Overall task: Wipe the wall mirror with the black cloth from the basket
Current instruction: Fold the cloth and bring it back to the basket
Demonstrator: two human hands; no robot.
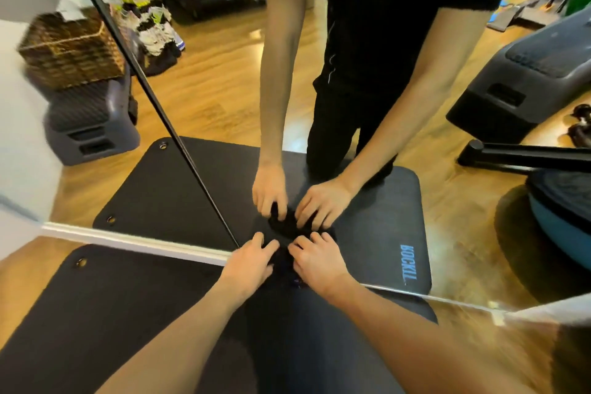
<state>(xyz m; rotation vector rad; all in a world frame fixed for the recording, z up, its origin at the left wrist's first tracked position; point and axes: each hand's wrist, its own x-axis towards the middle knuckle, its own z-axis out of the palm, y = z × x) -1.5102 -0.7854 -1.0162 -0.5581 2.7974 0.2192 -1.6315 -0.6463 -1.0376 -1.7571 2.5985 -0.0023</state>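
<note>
Forearms: two bare forearms reach forward from the bottom edge, converging toward the foot of the mirror.
Left hand (251,264): palm down, fingers loosely spread, fingertips resting on the left edge of the cloth; not closed around it.
Right hand (316,261): palm down just beside the left hand, fingers spread and curled slightly, pressing on the right part of the cloth.
Cloth (283,257): black and bunched, it sits between and under both sets of fingertips, pushed against the lowest part of the glass; mostly hidden by the hands and hard to tell from the dark mat beneath.
Mat (96,313): black exercise mat under both forearms and hands, running up to the mirror's base; two small eyelets show near its left edge.
Mirror (224,89): directly ahead of the hands, bottom edge touching the floor line; it reflects both hands gripping the cloth, a person in dark clothing, and the mat with blue lettering.
Mirror frame (153,99): thin dark edge slanting up and left from just ahead of the left hand.
Basket (73,48): woven and brown, well away to the upper left of the left hand, sitting on a grey step platform (89,125).
Floor (28,269): wood boards left of the mat.
Blur: the whole view is slightly smeared.
</note>
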